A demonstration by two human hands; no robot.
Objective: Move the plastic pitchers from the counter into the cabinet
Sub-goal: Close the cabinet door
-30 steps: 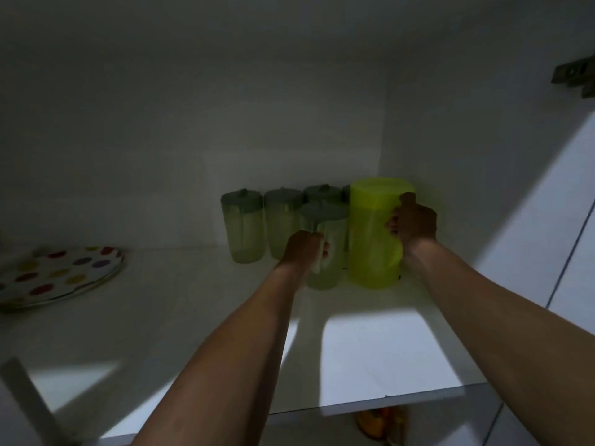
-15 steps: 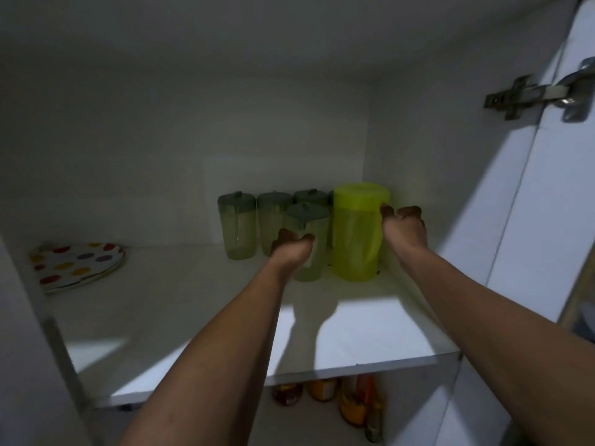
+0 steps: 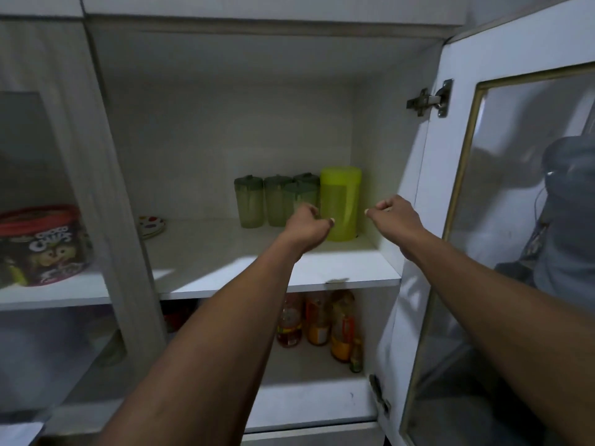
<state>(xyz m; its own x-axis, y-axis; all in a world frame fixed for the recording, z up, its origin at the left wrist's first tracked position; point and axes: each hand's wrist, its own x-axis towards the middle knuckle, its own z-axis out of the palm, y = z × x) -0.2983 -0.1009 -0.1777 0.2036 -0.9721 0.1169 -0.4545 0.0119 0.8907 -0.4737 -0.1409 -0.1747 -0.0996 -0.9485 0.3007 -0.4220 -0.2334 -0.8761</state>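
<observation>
Left hand: the left hand (image 3: 304, 224) hangs in front of the shelf, fingers (image 3: 311, 210) curled loosely together and clamped on nothing — a second ago it was against the front smoky-green pitcher.
Right hand: the right hand (image 3: 394, 214) is also empty, fingers (image 3: 381, 206) curled in; a second ago it gripped the lime pitcher's side, and now it sits clear of it, to the right.
Lime-green pitcher: the lime-green pitcher (image 3: 340, 202) stands upright on the cabinet shelf (image 3: 225, 255), just beyond and between the two sets of fingers, close to the right cabinet wall.
Smoky-green pitchers: four smoky-green lidded pitchers (image 3: 277, 201) stand upright in a cluster just beyond the left fingers, hard against the lime one's left side — whether they touch it I cannot tell.
What has changed: both hands have let go and drawn back toward the shelf's front edge; the view has pulled back too, showing the open glass door (image 3: 515, 220) right of the right fingers and bottles (image 3: 318, 323) on the shelf below.
Meaning for the task: this pair looks delivered; the worktop is out of view, so whether more pitchers wait there I cannot say.
</observation>
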